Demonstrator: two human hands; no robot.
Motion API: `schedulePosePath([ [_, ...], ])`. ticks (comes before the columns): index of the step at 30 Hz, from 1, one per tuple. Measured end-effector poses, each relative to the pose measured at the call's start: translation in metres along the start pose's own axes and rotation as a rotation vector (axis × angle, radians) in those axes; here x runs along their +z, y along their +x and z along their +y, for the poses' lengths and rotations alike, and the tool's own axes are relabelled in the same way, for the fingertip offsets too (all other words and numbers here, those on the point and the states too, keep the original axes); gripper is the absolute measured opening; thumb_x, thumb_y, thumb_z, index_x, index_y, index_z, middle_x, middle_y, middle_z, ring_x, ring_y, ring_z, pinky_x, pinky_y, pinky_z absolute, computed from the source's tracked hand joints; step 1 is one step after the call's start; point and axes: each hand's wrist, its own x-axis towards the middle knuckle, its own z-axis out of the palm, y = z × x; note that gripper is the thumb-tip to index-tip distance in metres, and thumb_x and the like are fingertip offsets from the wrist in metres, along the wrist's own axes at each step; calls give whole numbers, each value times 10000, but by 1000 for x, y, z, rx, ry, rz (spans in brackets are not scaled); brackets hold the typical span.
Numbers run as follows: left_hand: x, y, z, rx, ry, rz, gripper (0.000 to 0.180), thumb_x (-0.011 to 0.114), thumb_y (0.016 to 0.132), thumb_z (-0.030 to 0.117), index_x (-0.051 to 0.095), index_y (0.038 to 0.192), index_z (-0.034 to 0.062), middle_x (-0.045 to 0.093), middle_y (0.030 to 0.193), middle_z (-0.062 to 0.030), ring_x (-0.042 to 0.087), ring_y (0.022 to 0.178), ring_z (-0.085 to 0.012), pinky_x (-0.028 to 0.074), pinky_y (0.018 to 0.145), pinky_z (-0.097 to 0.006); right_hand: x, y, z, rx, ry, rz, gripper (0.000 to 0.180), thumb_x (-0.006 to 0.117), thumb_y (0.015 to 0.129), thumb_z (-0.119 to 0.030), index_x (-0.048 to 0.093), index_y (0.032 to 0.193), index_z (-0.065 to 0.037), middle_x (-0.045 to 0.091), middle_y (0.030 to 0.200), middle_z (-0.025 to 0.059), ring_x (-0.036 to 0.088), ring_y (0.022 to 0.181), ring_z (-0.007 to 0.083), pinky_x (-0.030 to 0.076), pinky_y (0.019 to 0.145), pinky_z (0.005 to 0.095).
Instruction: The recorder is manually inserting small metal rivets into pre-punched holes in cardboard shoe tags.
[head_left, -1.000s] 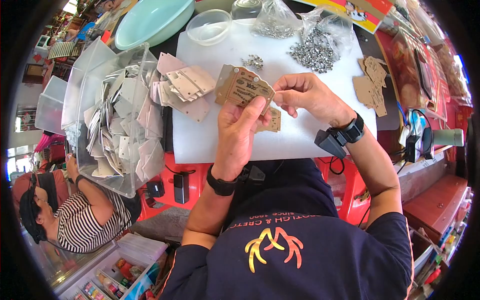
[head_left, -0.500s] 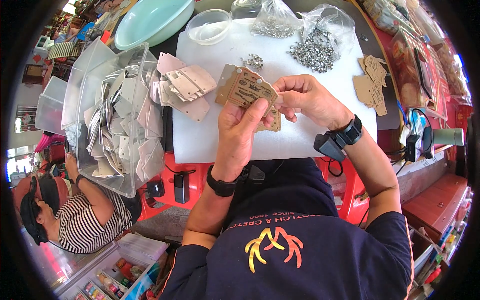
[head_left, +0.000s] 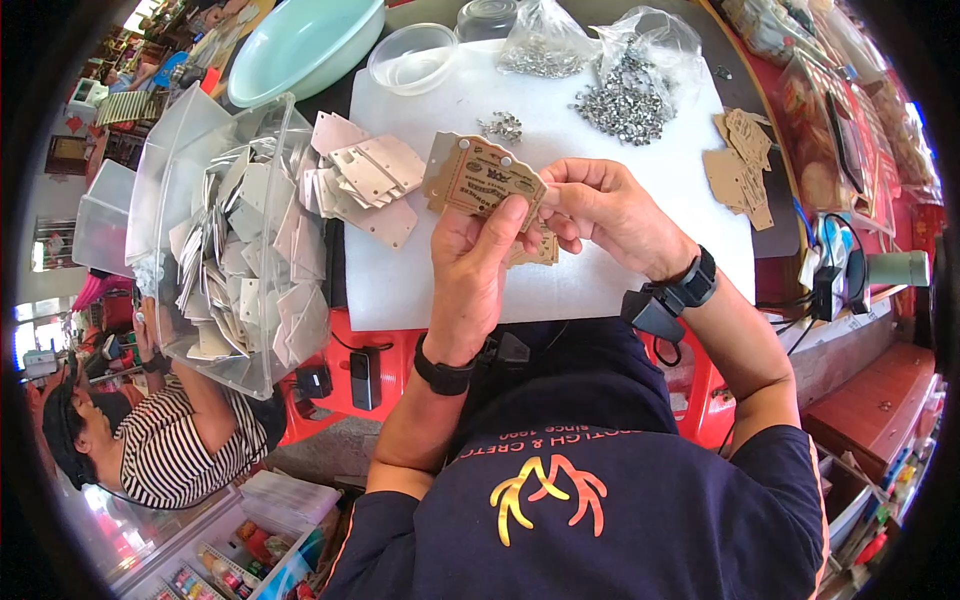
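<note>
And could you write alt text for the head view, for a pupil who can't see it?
A person's left hand holds a printed brown card over a white sheet, with the right hand at the card's right edge. Small metal pieces lie beyond, and a clear plastic bin of pale flat pieces is at left.

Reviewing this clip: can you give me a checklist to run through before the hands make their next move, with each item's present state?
1. Left hand grips the printed brown card, thumb on its face: ok.
2. Right hand has its fingertips at the card's right edge: ok.
3. A metal piece is pinched in those fingertips: cannot tell, the fingers hide it.
4. Small metal pile on the white sheet lies uncovered, just beyond the card: ok.
5. Larger metal heap is wholly inside the plastic bag: not ok, pieces spread onto the sheet.
6. Pale cards are all inside the clear bin: not ok, some lie beside it.
</note>
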Motion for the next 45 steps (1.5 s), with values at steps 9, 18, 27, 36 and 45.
schedulePosePath([
  [9,1,1,-4,29,-107,-6,154,572,973,108,592,1100,24,648,951,-41,566,769,-102,470,693,-269,8,-2,10,-199,-135,85,199,587,962,-176,635,1002,13,660,805,30,575,642,57,494,566,212],
  [18,4,1,-5,93,-1,-2,152,567,976,104,576,1098,14,631,908,-38,558,760,-102,490,678,-264,11,-4,12,-226,-106,72,197,588,961,-173,617,1025,11,656,814,40,583,666,60,507,571,218],
  [27,8,1,-8,130,130,53,159,566,971,94,561,1118,34,611,974,-15,544,835,-85,459,747,-259,17,-8,15,-351,-253,135,216,555,995,-207,600,1021,3,634,804,16,569,673,45,492,582,203],
  [36,9,4,-7,107,179,158,249,610,933,51,581,1180,27,639,1066,-37,596,945,-97,481,839,-258,13,-11,14,-323,-367,276,204,582,976,-183,637,989,13,645,781,20,563,658,51,483,576,217],
  [45,12,2,-10,-11,161,132,279,608,922,32,573,1198,14,639,1087,-48,605,964,-112,503,841,-274,3,-18,3,-166,-503,313,177,615,933,-175,655,998,-16,627,750,-11,550,655,39,472,557,211],
])
